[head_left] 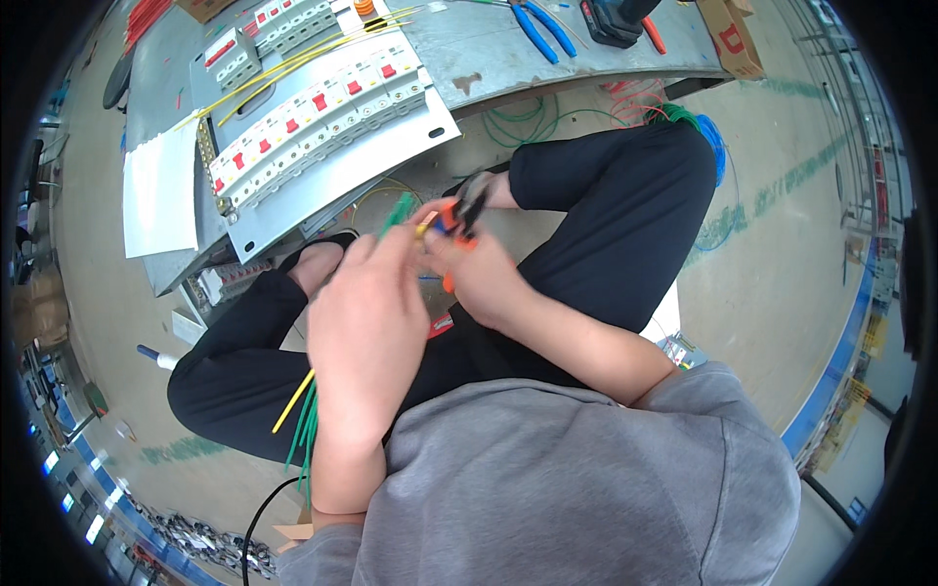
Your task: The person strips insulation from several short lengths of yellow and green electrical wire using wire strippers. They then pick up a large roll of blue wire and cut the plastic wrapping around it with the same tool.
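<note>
My left hand [366, 317] is closed around a bunch of green wires [309, 425] and a yellow wire [293, 401]. Their tails hang below the wrist, and green ends [399, 211] stick out past the fingers. In my right hand [481, 281] is an orange-and-black plier-like tool [469, 209], blurred by motion, its jaws pointing up and away from me. Both hands meet above my lap, the tool close to the left fingertips. What lies between the fingers there is partly hidden.
On the grey workbench [479, 59] ahead lies a white mounting plate [342, 181] with a row of circuit breakers [318, 117]. Farther right are blue-handled pliers [542, 31] and a black power-tool battery [611, 24]. Coiled wires [532, 122] lie under the bench; a cardboard box [731, 39] stands at its right end.
</note>
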`<move>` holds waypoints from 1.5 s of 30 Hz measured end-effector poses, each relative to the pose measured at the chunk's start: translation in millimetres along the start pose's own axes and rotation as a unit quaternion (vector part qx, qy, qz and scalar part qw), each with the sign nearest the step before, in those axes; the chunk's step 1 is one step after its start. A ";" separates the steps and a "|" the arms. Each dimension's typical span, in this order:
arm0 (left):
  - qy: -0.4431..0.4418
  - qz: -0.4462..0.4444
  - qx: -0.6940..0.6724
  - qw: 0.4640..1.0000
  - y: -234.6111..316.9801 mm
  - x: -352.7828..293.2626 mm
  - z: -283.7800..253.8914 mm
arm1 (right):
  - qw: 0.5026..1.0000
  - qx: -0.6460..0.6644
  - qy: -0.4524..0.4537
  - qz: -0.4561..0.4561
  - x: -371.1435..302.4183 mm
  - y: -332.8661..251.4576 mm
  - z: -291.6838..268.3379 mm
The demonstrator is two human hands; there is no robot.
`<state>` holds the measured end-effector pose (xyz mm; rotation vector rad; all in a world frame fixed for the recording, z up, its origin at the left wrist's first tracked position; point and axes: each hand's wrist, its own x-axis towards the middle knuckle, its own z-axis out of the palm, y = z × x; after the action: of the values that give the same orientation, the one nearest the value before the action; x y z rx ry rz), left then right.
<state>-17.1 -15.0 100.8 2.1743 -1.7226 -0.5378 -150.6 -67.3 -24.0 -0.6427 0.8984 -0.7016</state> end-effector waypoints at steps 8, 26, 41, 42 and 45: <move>0.067 -0.028 -0.145 0.987 -20.9 -8.2 -17.5 | 0.994 0.049 -0.092 -0.039 15.6 -49.4 -32.7; -0.046 -0.026 -0.148 0.988 -4.1 -22.0 -13.8 | 0.959 -0.165 -0.216 -0.073 -14.4 -48.9 -13.3; 0.089 -0.203 -0.154 0.963 -106.6 -53.2 -82.6 | 0.961 0.000 0.118 -0.250 28.0 -130.1 -61.6; 0.088 -0.231 -0.135 0.959 -113.0 -57.3 -94.9 | 0.959 0.008 0.141 -0.247 29.2 -141.3 -57.1; 0.149 -0.143 -0.151 0.967 -124.4 -69.5 -95.5 | 0.958 -0.015 0.114 -0.262 61.7 -152.6 -38.9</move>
<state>120.5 82.0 133.7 2.1583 -1.1032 -0.4748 -197.8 -215.3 42.7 -0.8513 0.9580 -1.2593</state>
